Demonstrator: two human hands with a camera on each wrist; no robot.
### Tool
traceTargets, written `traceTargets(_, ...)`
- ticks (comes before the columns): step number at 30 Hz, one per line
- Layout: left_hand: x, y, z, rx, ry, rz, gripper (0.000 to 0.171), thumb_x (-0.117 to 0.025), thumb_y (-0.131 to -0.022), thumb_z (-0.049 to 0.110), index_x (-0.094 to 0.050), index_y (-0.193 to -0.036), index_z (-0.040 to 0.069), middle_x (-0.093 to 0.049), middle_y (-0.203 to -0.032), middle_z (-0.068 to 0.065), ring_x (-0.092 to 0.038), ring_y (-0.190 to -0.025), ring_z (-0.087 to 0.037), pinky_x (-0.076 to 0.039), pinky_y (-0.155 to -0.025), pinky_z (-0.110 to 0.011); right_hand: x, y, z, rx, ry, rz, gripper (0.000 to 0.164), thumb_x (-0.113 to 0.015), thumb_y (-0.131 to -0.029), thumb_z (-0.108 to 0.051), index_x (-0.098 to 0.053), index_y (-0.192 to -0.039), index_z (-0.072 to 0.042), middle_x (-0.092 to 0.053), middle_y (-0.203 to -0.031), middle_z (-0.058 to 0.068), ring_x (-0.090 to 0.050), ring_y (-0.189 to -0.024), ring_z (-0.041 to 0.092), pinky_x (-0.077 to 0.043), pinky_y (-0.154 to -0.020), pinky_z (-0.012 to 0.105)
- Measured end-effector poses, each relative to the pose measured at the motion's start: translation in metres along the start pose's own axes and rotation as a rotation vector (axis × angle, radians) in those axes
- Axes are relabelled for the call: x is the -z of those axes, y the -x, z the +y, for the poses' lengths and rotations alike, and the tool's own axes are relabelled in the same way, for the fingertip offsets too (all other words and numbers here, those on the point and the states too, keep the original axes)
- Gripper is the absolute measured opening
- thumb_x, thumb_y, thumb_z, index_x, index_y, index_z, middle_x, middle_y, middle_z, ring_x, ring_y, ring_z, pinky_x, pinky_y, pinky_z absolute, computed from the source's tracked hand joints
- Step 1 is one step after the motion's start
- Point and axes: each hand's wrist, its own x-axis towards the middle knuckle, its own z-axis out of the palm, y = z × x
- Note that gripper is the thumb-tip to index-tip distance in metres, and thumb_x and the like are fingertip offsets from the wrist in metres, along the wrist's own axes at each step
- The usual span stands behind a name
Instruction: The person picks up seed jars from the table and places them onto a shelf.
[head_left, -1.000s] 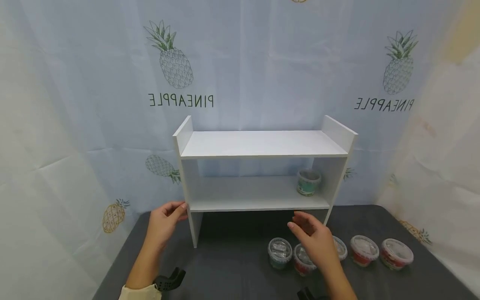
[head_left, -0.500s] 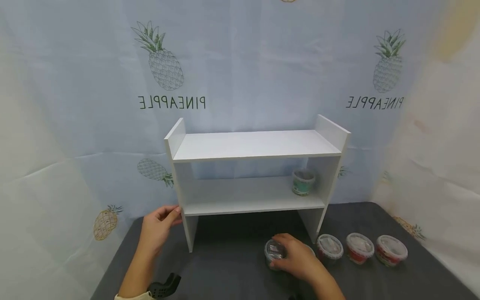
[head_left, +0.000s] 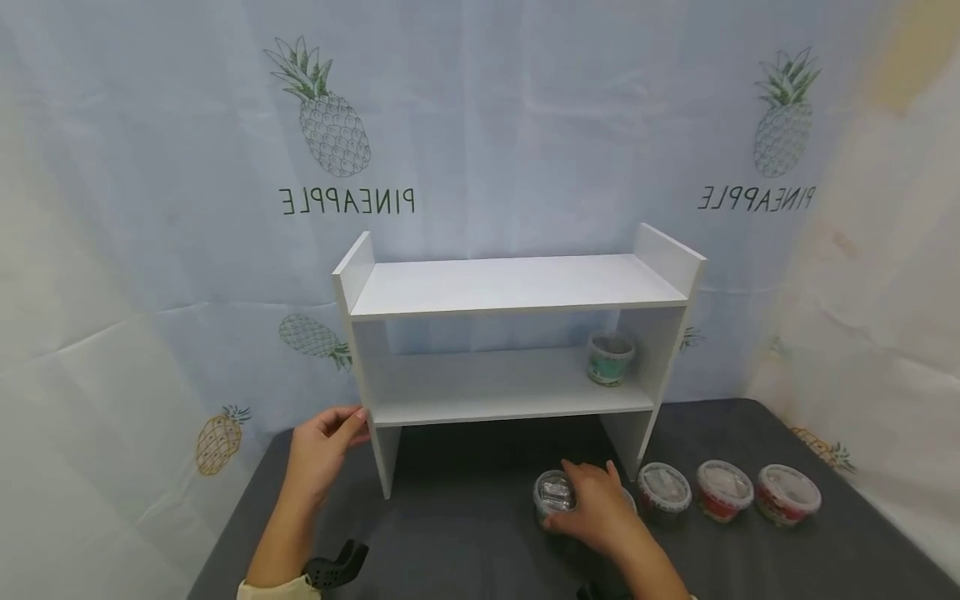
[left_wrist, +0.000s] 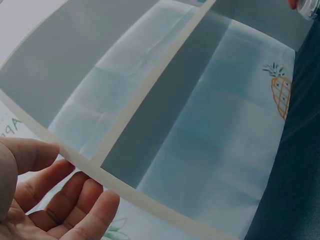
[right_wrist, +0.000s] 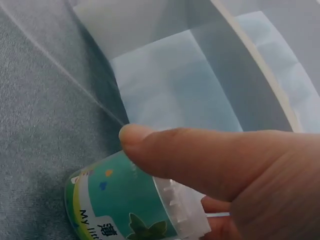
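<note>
A white two-tier shelf stands on the dark table. My left hand holds the front edge of its left side panel, thumb and curled fingers at the edge in the left wrist view. Low in front of the shelf, my right hand grips a small round tub with a clear lid. Its green label shows in the right wrist view, with the thumb across its side and the other fingers mostly hidden behind the lid. Another green tub sits on the middle shelf at the right.
Right of my right hand, three lidded tubs stand in a row on the table. One more tub is mostly hidden behind that hand. A pineapple-print cloth hangs behind the shelf.
My right hand has come down and left from in front of the shelf to the leftmost green tub and taken hold of it. The left hand keeps its place on the side panel.
</note>
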Motion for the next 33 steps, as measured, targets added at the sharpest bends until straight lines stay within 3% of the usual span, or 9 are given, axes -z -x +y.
traceTargets(4,-0.003,-0.003,0.002,-0.003,0.017,0.002,0.038,-0.066,-0.096,0.028,-0.066,-0.113,-0.006,-0.069,-0.109,-0.015,-0.069,-0.086,-0.006,-0.059,-0.076,-0.024,0.001,0.000,0.000,-0.013,0.050,0.026,0.083,-0.090,-0.063,-0.041,-0.062,-0.125,0.005,-0.064,-0.124,0.021,-0.052,-0.124,0.045,-0.016,-0.113,0.069)
traceTargets(10,-0.004,-0.004,0.004,-0.004,0.025,0.004,0.037,-0.065,-0.096,0.027,-0.066,-0.114,-0.006,-0.068,-0.110,-0.015,-0.069,-0.086,-0.006,-0.059,-0.078,-0.027,-0.002,-0.001,-0.003,0.036,0.062,0.053,0.080,-0.092,-0.059,-0.038,-0.064,-0.124,0.001,-0.066,-0.122,0.018,-0.053,-0.124,0.043,-0.018,-0.113,0.068)
traceTargets(18,-0.003,-0.004,0.005,-0.024,0.027,0.006,0.037,-0.065,-0.097,0.026,-0.066,-0.114,-0.007,-0.068,-0.107,-0.014,-0.069,-0.086,-0.006,-0.058,-0.076,-0.023,-0.011,-0.004,-0.016,0.176,0.055,0.076,0.083,-0.094,-0.058,-0.027,-0.060,-0.130,0.000,-0.065,-0.124,0.016,-0.056,-0.122,0.038,-0.021,-0.113,0.065)
traceTargets(22,-0.002,-0.004,0.005,-0.025,0.029,0.005,0.036,-0.065,-0.097,0.025,-0.066,-0.114,-0.007,-0.068,-0.106,-0.012,-0.069,-0.086,-0.006,-0.059,-0.077,-0.025,-0.019,-0.003,-0.022,0.227,0.055,0.062,0.086,-0.092,-0.062,-0.025,-0.055,-0.136,0.000,-0.063,-0.126,0.012,-0.059,-0.118,0.033,-0.035,-0.109,0.058)
traceTargets(27,-0.001,-0.003,0.005,-0.021,0.034,0.002,0.036,-0.064,-0.097,0.025,-0.065,-0.114,-0.007,-0.068,-0.106,-0.012,-0.069,-0.087,-0.007,-0.059,-0.078,-0.027,-0.027,-0.003,-0.024,0.224,0.054,0.052,0.087,-0.090,-0.065,-0.027,-0.052,-0.141,-0.006,-0.060,-0.130,0.005,-0.062,-0.114,0.026,-0.054,-0.088,0.046)
traceTargets(33,0.000,-0.002,0.002,-0.008,0.023,-0.002,0.036,-0.064,-0.098,0.025,-0.065,-0.115,-0.006,-0.068,-0.106,-0.012,-0.068,-0.087,-0.006,-0.059,-0.077,-0.025,-0.033,-0.003,-0.023,0.177,0.006,0.028,0.088,-0.089,-0.066,-0.029,-0.051,-0.142,-0.008,-0.059,-0.132,0.005,-0.063,-0.115,0.027,-0.054,-0.088,0.047)
